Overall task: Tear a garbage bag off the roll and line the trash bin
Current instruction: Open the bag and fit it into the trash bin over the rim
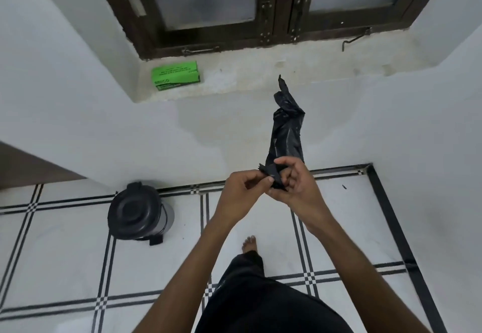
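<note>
Between both hands point(271, 184), a crumpled, twisted black garbage bag point(287, 129).

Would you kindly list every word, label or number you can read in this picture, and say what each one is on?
"BRECO", roughly; blurred, so uncertain: on the front face of the green box on the window sill.
Several lines of black print on the box top: too small and blurred to read.
The black bag in both hands and the bin on the floor: no text shows.
</note>
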Motion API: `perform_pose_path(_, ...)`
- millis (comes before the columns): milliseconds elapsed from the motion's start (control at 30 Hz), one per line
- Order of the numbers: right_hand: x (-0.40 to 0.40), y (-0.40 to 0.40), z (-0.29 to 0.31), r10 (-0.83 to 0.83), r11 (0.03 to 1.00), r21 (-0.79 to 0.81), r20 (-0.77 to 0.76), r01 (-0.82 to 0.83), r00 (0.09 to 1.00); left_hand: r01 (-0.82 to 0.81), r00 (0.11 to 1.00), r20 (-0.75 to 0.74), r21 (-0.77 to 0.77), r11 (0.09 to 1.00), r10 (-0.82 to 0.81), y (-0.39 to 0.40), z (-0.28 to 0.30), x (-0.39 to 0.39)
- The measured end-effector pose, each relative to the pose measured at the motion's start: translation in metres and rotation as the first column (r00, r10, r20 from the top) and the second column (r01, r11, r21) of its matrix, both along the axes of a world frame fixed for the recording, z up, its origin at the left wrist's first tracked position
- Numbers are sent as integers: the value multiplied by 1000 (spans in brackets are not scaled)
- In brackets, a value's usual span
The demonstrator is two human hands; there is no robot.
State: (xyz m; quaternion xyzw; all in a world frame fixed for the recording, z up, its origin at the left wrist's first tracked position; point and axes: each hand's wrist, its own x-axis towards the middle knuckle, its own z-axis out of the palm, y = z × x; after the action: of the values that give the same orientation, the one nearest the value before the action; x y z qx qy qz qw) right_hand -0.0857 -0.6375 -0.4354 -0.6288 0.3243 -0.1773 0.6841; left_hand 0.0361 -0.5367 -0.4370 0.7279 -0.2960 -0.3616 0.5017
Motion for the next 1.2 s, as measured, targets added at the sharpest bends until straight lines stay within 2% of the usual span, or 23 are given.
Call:
perform_pose_path(133,-14,43,-6,105,994,-14,-16,-106,994,-99,995,-4,30,995,99,50,2,-21)
perform_pose_path(267,-27,77,-14,62,997,35,-17,-61,998,-231,969,-73,73,970,237,96,-3,-37)
perform_pose_path(333,-31,97,-16,60,996,62,-63,-57,996,-307,941,-119,95,947,317,123,-4,-49)
perform_pose_path(500,-33,160,-21,79,971,236,-144,-44,986,-398,905,-100,149,905,414,189,-5,-68)
perform_pose_path(633,-27,180,-20,-28,927,364,-167,88,986,-461,880,-42,157,873,472,224,1,-61)
perform_pose_path(800,-4,213,-20,1,941,333,-173,57,985,-537,837,-13,162,828,546,270,1,-50)
perform_pose_path(933,32,254,-22,-30,930,356,-187,96,982,-637,743,-142,148,756,654,311,-1,-29)
perform_pose_path(1033,62,300,-24,-60,928,350,-204,129,977,-666,712,-209,102,739,671,351,-1,-2)
perform_pose_path(1200,105,367,-24,-34,989,135,-208,63,978,-693,699,-217,30,720,682,412,-1,44)
